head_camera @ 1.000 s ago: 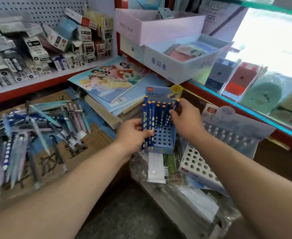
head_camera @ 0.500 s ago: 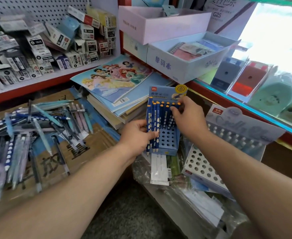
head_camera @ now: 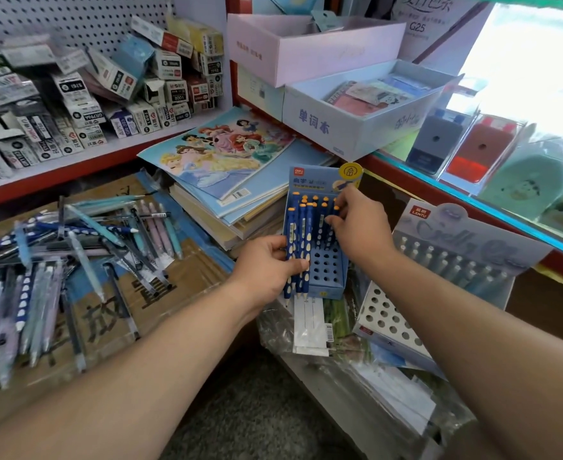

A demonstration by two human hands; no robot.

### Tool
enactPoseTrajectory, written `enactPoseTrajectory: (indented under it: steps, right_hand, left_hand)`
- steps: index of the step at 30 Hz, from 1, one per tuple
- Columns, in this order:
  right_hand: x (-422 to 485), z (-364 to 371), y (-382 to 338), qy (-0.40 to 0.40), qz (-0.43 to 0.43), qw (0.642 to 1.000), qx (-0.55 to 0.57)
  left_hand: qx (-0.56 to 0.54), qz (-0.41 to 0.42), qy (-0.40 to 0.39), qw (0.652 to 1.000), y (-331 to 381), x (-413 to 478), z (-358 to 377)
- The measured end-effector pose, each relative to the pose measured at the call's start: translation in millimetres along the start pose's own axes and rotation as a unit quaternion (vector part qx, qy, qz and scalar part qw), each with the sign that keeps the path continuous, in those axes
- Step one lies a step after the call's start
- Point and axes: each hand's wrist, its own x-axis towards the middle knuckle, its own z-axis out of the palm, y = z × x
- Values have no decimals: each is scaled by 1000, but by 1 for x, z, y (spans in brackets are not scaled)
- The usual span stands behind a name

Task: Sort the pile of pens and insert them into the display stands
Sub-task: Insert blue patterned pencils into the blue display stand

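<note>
The left hand [head_camera: 267, 270] grips a bundle of dark blue dimpled plastic pens with orange caps [head_camera: 296, 247], fingers curled round the mid-barrels, tips pointing down. The right hand [head_camera: 361, 227] pinches a single blue pen [head_camera: 330, 240] of the same kind near its cap, at the holes of the blue cardboard display stand with a perforated top [head_camera: 326, 275]. The hands are close together, one on either side of the stand, which rests on clear-wrapped packets [head_camera: 310, 330].

Handling, as judged: each pen is light, stiff and smooth, so a bundle may slip. Take one pen at a time by the upper barrel. The stand is light card and likely to shift, so brace it.

The loose pile of mixed pens [head_camera: 74, 260] lies on brown cardboard [head_camera: 160, 293] well to the left. A white perforated card stand with a grey header [head_camera: 386, 318] sits just to the right
</note>
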Motion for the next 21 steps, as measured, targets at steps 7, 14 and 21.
enactPoseTrajectory:
  steps: [7, 14, 21]
  right_hand:
    - [-1, -3, -3, -10, 13, 1000, -17]
    - [-23, -26, -21, -60, 25, 982, 178]
    - [-29, -30, -20, -107, -16, 979, 172]
  left_hand:
    - [7, 0, 3, 1000, -3, 0, 0]
    - [10, 9, -1, 1000, -3, 3, 0]
    - [35, 29, 23, 999, -2, 3, 6]
